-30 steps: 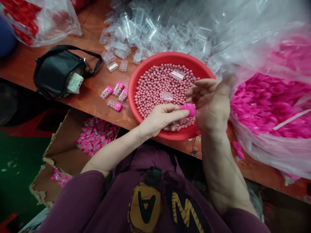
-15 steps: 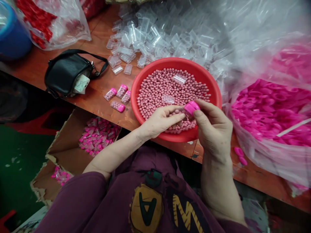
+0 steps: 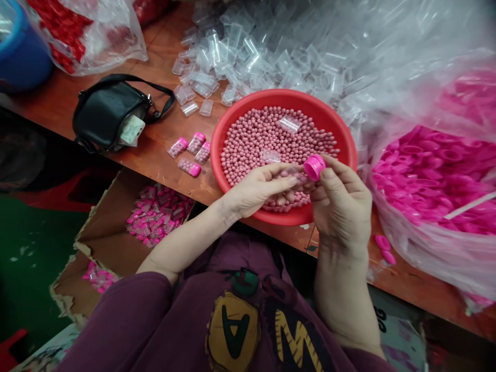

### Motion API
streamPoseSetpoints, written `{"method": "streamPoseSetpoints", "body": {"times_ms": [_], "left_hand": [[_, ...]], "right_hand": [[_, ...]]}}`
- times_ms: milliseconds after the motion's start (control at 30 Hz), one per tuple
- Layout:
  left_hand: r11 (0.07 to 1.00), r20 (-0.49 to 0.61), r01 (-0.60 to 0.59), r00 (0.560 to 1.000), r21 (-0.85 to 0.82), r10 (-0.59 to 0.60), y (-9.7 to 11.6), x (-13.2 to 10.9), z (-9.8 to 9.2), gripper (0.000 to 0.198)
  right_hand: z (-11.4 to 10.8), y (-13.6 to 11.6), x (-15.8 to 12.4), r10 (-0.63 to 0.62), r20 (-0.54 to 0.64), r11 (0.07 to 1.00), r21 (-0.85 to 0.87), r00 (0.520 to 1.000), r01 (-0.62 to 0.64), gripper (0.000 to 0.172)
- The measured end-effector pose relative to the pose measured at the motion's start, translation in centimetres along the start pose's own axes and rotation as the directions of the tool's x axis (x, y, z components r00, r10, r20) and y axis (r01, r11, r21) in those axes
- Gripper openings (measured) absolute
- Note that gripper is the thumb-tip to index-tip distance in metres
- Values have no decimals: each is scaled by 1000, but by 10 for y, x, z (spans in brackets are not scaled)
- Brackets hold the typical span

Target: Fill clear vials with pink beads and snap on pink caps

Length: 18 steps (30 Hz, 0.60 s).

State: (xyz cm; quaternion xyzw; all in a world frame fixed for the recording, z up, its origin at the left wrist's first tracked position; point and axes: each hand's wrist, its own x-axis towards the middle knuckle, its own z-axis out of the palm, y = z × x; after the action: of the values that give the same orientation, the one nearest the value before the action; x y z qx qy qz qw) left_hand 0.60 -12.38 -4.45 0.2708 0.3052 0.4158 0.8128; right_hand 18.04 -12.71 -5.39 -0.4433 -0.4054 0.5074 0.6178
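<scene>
My left hand (image 3: pixel 267 188) holds a clear plastic container (image 3: pixel 292 176) with pink balls in it, over the near side of a red basin (image 3: pixel 351 142). My right hand (image 3: pixel 343 199) pinches a bright pink cap (image 3: pixel 314 167) between thumb and fingers, at the container's right end. Whether cap and container touch is hard to make out. Pink balls (image 3: pixel 248 134) fill the basin's bottom, and two clear containers (image 3: pixel 290 124) lie on them. Left of the basin, several filled containers with pink caps (image 3: pixel 189 167) rest on the table.
Behind the basin spreads a heap of clear empty containers (image 3: pixel 248 51). A plastic bag of pink caps (image 3: pixel 418 175) stands at right, two loose caps (image 3: pixel 385 249) beside it. A black bag (image 3: pixel 110 113) sits at left. Below the table edge, a cardboard box (image 3: pixel 104 227) holds capped containers.
The pink cap has turned in my right hand and now shows its round rim toward me, slightly further right. My left hand keeps its hold on the container.
</scene>
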Motion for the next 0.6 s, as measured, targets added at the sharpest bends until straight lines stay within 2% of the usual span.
{"method": "streamPoseSetpoints", "body": {"times_ms": [100,200,367,600], "left_hand": [[996,12,15,1000,-83,-14,4,-1,0,41],[996,24,7,1000,-94,-5,5,-2,-1,42],[998,-38,-56,998,-9,56,-3,2,-2,35],[997,-92,-70,993,42,74,-3,1,3,29]], "right_hand": [[4,-2,-5,-57,-43,998,-27,997,56,26],[7,-4,-11,-158,-61,975,-167,986,146,26],[5,-8,-12,-283,9,895,-356,959,267,27],[0,-10,-8,-338,160,726,-583,928,365,29]]}}
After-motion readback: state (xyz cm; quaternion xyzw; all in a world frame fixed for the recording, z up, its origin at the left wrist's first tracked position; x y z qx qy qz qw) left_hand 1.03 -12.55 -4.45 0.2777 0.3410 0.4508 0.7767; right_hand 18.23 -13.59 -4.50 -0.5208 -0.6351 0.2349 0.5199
